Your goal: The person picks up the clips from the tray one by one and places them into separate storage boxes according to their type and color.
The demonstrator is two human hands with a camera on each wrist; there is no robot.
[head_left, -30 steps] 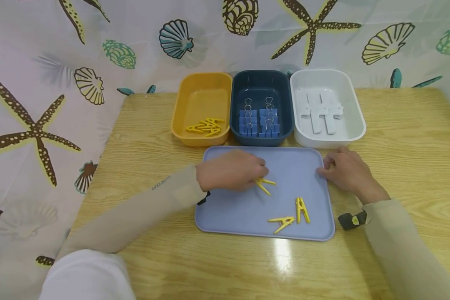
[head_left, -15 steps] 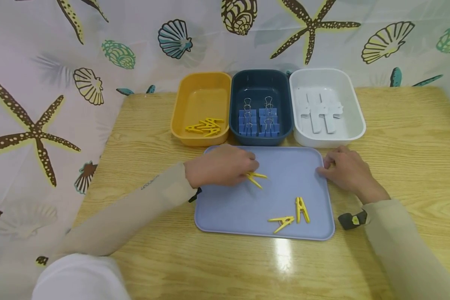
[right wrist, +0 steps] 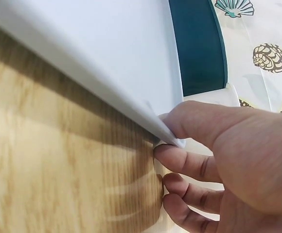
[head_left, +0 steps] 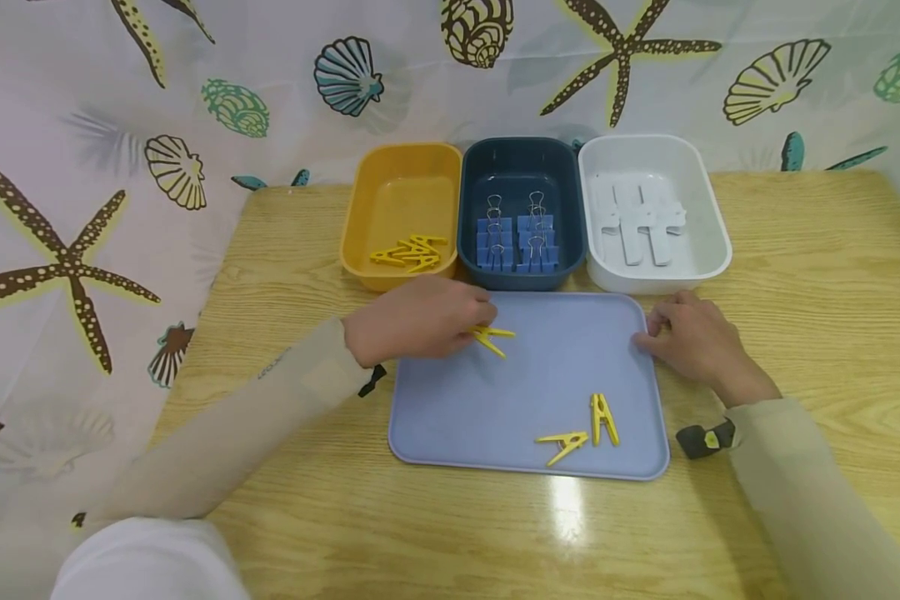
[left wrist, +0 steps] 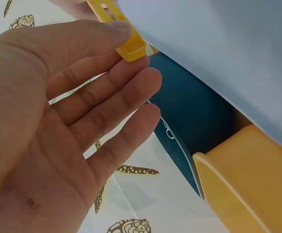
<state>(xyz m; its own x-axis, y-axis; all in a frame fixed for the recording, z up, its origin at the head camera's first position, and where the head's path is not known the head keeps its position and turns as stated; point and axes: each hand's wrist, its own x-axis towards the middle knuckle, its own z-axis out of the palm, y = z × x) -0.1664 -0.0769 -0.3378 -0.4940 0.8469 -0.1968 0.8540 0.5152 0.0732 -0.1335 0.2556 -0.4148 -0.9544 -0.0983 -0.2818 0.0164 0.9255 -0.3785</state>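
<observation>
My left hand (head_left: 427,317) pinches a yellow clothespin (head_left: 492,338) between thumb and forefinger, above the upper left part of the blue-grey tray (head_left: 525,392). In the left wrist view the clothespin (left wrist: 131,46) is held by one end, and the other fingers stretch out loosely. Two more yellow clothespins lie on the tray: one clothespin (head_left: 566,444) near its front edge, the other clothespin (head_left: 603,419) just right of it. My right hand (head_left: 693,346) holds the tray's right rim; in the right wrist view the thumb presses on the rim (right wrist: 141,114) with the forefinger against its outside.
Behind the tray stand three bins side by side. The yellow bin (head_left: 401,200) has several yellow clothespins, the dark blue bin (head_left: 521,167) several blue binder clips (head_left: 537,242), and the white bin (head_left: 667,158) several white clips (head_left: 641,225). A patterned cloth (head_left: 420,75) hangs behind the wooden table (head_left: 390,533).
My left hand has moved left and away from me over the tray, carrying the clothespin toward the yellow bin. The right hand has stayed at the tray's rim.
</observation>
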